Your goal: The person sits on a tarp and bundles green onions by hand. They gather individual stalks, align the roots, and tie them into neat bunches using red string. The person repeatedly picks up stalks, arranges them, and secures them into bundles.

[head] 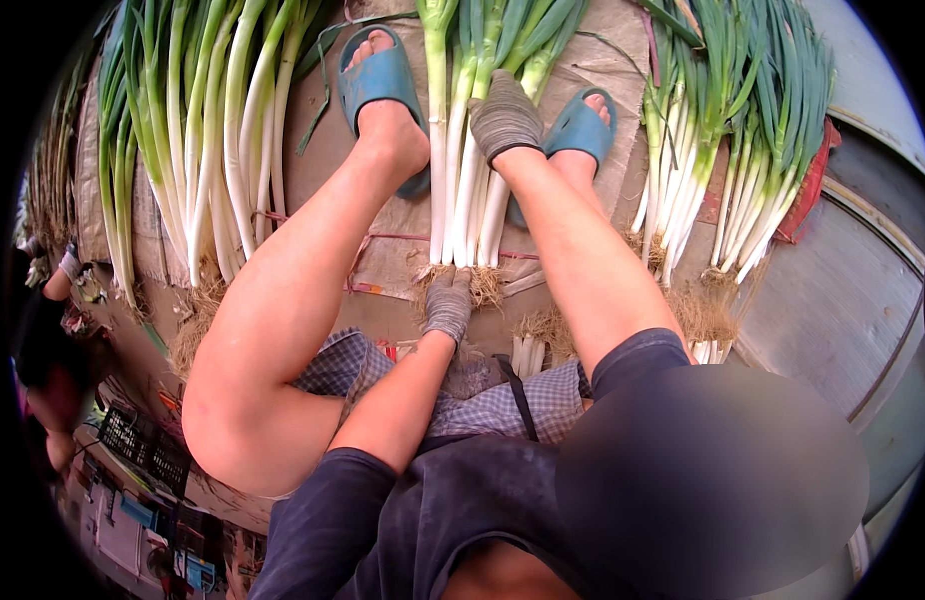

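Note:
A bundle of long green onions [462,180] lies between my feet, white stems and roots towards me, leaves pointing away. My right hand [507,112], in a grey knit glove, curls over the stalks where white turns to green; its fingertips are hidden. At the near end, my left hand [447,306], gloved alike, has its fingers against the roots [486,287]. Whether it grips them is not visible. A pink tie [410,238] runs on the ground cloth across the line of the stems, near the roots.
More green onions lie in bunches at left [200,150] and right [687,150]. Blue slippers [380,71] on my feet flank the bundle. Beneath is a tan woven sheet [387,270]. A metal panel [830,292] stands right; a black crate [144,446] and another person [54,345] are at left.

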Motion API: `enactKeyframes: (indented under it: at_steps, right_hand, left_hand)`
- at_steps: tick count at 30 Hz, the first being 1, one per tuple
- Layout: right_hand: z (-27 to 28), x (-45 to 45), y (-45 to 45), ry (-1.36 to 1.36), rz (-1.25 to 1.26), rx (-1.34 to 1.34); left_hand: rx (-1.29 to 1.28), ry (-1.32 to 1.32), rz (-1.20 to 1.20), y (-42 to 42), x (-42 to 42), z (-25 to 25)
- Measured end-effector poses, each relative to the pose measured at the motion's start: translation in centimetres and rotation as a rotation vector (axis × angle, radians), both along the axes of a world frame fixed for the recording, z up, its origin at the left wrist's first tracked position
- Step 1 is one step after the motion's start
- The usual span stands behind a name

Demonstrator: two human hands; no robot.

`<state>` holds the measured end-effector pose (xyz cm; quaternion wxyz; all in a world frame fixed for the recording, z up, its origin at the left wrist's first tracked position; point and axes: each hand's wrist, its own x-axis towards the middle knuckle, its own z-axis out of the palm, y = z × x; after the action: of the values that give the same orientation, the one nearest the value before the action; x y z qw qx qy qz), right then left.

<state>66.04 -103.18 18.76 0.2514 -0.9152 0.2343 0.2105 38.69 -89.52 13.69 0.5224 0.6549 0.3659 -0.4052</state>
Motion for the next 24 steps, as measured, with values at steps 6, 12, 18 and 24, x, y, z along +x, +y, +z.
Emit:
enactKeyframes:
  at_steps: [6, 12, 18, 24]
  right_hand:
    - [-0.2, -3.6, -5.2, -0.265, -0.009, -0.217]
    - [1.4, -7.6, -13.2, -0.203, 0.012, 0.001]
    - [4.2, -10.4, -12.4, -0.141, 0.022, -0.01]
    - [0.1, -10.0, -4.3, 0.021, -0.168, 0.456]
  left_hand:
    - [-0.063, 0.128, 0.031, -0.5, 2.0, 1.3]
    - [0.067, -0.121, -0.106, 0.2, 0.1, -1.3]
    - [0.12, -0.204, -0.244, 0.6, -0.3, -2.2]
    - [0.08, -0.219, -0.37, 0.7, 1.2, 10.6]
